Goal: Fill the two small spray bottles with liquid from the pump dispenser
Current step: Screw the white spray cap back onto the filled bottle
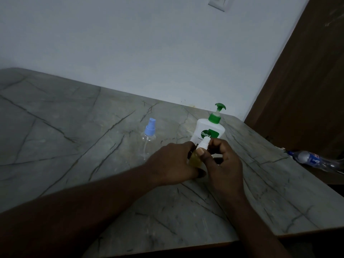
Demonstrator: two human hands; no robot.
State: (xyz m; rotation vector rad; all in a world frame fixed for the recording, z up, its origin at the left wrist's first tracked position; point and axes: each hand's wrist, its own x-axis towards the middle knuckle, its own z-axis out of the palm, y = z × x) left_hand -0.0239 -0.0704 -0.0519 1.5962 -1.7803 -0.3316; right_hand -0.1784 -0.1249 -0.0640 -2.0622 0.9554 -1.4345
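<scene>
Yellowish liquid showed inside the small spray bottle (195,159), which sat low at the desk (74,127) right in front of the pump dispenser (210,131). The left hand (173,164) had its grip wrapped round the body, and the right hand (227,164) was pinching the white spray head (204,142) on top. Looked to me like the head was being screwed on or off, so I'd have held the body upright and steady and turned only the head, lightly, so nothing slopped out or cross-threaded. Blue-capped spray bottle (149,135) stood apart to the left and looked empty, so probably next up.
</scene>
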